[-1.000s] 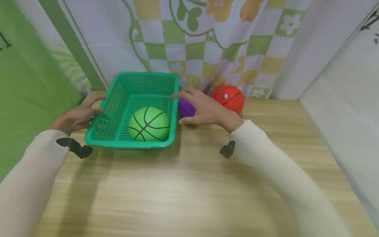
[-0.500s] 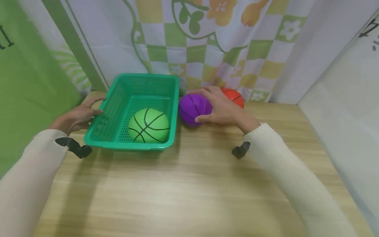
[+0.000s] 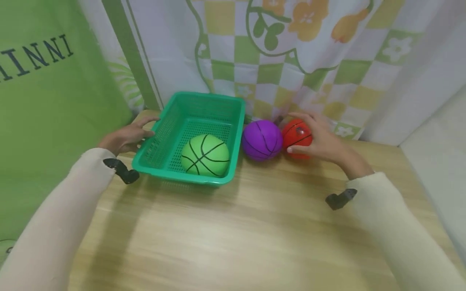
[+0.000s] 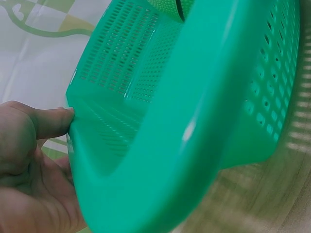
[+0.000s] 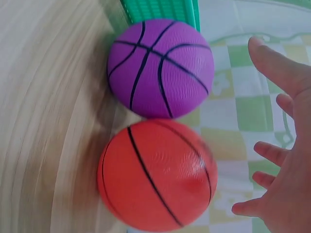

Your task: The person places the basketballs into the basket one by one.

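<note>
A green perforated plastic basket stands on the wooden table with a light green ball, marked like a basketball, inside. At the basket's left rim is my left hand; in the left wrist view its thumb touches the rim from outside, and the other fingers are partly hidden. Just right of the basket sits a purple ball, with a red ball beside it. My right hand hovers over the red ball, fingers spread; the right wrist view shows a gap between them.
The wooden table carries everything. A patterned curtain hangs close behind the basket and balls. Green cloth hangs on the left, and a pale wall bounds the right side.
My right hand has moved right, from over the purple ball to the red ball, uncovering the purple one. The head view has shifted left. My left hand has stayed at the basket rim.
</note>
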Motion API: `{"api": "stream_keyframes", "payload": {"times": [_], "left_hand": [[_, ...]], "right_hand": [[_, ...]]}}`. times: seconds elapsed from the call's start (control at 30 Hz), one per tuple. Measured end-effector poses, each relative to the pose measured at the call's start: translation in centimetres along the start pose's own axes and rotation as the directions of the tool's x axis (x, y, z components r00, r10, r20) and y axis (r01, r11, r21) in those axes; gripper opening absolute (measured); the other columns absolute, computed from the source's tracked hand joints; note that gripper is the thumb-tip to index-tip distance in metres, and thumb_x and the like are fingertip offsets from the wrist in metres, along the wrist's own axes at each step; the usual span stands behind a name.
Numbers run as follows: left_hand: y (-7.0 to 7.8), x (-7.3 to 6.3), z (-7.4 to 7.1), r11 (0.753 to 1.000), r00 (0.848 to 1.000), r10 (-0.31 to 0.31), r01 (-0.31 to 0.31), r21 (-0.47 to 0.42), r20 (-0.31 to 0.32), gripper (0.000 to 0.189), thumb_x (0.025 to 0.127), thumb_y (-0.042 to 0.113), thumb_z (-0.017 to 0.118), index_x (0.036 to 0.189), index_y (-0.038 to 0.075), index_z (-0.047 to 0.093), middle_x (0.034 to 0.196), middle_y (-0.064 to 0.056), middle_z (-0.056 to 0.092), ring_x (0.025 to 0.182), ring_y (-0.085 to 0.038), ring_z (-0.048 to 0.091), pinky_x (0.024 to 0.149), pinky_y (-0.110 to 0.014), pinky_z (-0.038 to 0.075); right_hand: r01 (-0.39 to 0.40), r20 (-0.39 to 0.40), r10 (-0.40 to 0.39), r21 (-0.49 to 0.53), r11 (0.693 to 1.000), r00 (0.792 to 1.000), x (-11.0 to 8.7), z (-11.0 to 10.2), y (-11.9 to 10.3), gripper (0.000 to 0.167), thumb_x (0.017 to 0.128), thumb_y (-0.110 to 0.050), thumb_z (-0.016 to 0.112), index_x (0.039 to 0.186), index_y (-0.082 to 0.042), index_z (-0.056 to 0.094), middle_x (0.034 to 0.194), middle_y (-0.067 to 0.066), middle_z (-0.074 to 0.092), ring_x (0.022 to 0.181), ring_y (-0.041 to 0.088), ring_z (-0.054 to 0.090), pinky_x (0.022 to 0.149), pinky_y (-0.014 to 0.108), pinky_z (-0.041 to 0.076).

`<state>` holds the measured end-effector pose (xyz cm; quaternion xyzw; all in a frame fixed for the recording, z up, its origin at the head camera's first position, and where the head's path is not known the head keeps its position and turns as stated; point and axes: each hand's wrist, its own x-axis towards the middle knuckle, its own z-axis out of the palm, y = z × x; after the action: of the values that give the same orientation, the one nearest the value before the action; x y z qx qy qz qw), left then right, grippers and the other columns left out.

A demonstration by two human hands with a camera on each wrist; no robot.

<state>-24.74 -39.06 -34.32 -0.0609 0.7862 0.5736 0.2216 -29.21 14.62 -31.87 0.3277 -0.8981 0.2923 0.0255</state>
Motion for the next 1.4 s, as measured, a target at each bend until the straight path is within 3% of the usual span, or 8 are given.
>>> {"api": "stream_keyframes", "payload": {"times": [0.4,0.6,0.77,0.93,1.03,1.17,1.3,1.4], "left_hand": [[-0.2,0.7,0.0,1.000,1.000,-0.005,0.005,0.011,0.003,0.064,0.110,0.014,0.033,0.162,0.028,-0.001,0.142,-0.030,0.036,0.116,-0.039,0.054,0.086,-0.053,0.054],[-1.3,1.1,0.1,1.000,1.000,-0.005,0.005,-0.011,0.014,0.064,0.110,0.013,0.033,0.162,0.029,-0.002,0.146,-0.033,0.029,0.125,-0.050,0.045,0.085,-0.056,0.054],[-1.6,1.7,0.3,1.000,1.000,0.015,-0.015,0.002,0.008,0.064,0.110,0.013,0.033,0.162,0.028,0.001,0.146,-0.032,0.030,0.126,-0.050,0.044,0.085,-0.054,0.054],[-1.5,1.7,0.3,1.000,1.000,0.014,-0.014,-0.010,0.004,0.063,0.110,0.012,0.034,0.162,0.027,0.002,0.138,-0.032,0.038,0.112,-0.042,0.056,0.084,-0.055,0.055],[-1.4,1.4,0.2,1.000,1.000,0.010,-0.010,-0.006,0.013,0.064,0.110,0.012,0.035,0.162,0.027,0.001,0.140,-0.032,0.036,0.116,-0.043,0.054,0.086,-0.054,0.054],[-1.3,1.1,-0.3,1.000,1.000,0.015,-0.015,0.014,0.012,0.065,0.110,0.013,0.035,0.162,0.028,0.000,0.144,-0.032,0.032,0.123,-0.046,0.048,0.087,-0.053,0.053],[-1.4,0.8,-0.7,1.000,1.000,0.009,-0.009,-0.005,-0.010,0.065,0.110,0.012,0.034,0.162,0.028,-0.001,0.139,-0.032,0.039,0.111,-0.038,0.058,0.085,-0.053,0.055],[-1.4,0.7,-0.8,1.000,1.000,0.011,-0.012,-0.018,-0.015,0.065,0.110,0.012,0.034,0.162,0.027,-0.001,0.135,-0.032,0.043,0.104,-0.035,0.063,0.084,-0.053,0.056]], "right_hand": [[-0.073,-0.056,0.077,0.061,0.995,0.995,-2.1,-1.4,3.8,0.097,0.072,-0.018,0.089,0.153,-0.005,0.036,0.153,0.025,0.031,0.138,0.046,0.024,0.104,0.074,0.022],[-0.147,0.015,0.147,0.149,0.978,0.989,-4.0,-1.9,6.0,0.102,0.075,-0.018,0.086,0.156,-0.004,0.025,0.155,0.029,0.020,0.137,0.054,0.021,0.100,0.077,0.023],[-0.200,0.058,0.193,0.190,0.961,0.980,-5.3,-2.4,7.7,0.104,0.080,-0.014,0.082,0.159,-0.007,0.015,0.157,0.033,0.013,0.134,0.061,0.020,0.099,0.078,0.024],[-0.288,0.125,0.261,0.316,0.904,0.957,-6.9,-2.9,9.3,0.104,0.090,-0.014,0.073,0.162,-0.021,-0.003,0.157,0.035,0.006,0.138,0.061,0.012,0.098,0.079,0.024],[-0.320,0.174,0.272,0.388,0.865,0.946,-7.8,-2.9,10.5,0.097,0.098,-0.016,0.065,0.160,-0.029,-0.007,0.158,0.033,0.005,0.139,0.060,0.011,0.099,0.067,0.038],[-0.333,0.209,0.263,0.474,0.815,0.942,-8.2,-2.3,11.9,0.087,0.103,-0.013,0.056,0.160,-0.024,-0.009,0.158,0.034,0.002,0.136,0.062,0.012,0.092,0.053,0.049],[-0.324,0.208,0.249,0.563,0.761,0.946,-7.6,-1.5,12.9,0.085,0.104,-0.009,0.052,0.159,-0.019,-0.013,0.155,0.038,-0.004,0.134,0.064,0.013,0.091,0.060,0.048],[-0.323,0.204,0.250,0.610,0.723,0.946,-7.5,-1.2,13.6,0.085,0.105,-0.009,0.050,0.159,-0.019,-0.015,0.155,0.038,-0.007,0.132,0.063,0.016,0.088,0.054,0.053]]}}
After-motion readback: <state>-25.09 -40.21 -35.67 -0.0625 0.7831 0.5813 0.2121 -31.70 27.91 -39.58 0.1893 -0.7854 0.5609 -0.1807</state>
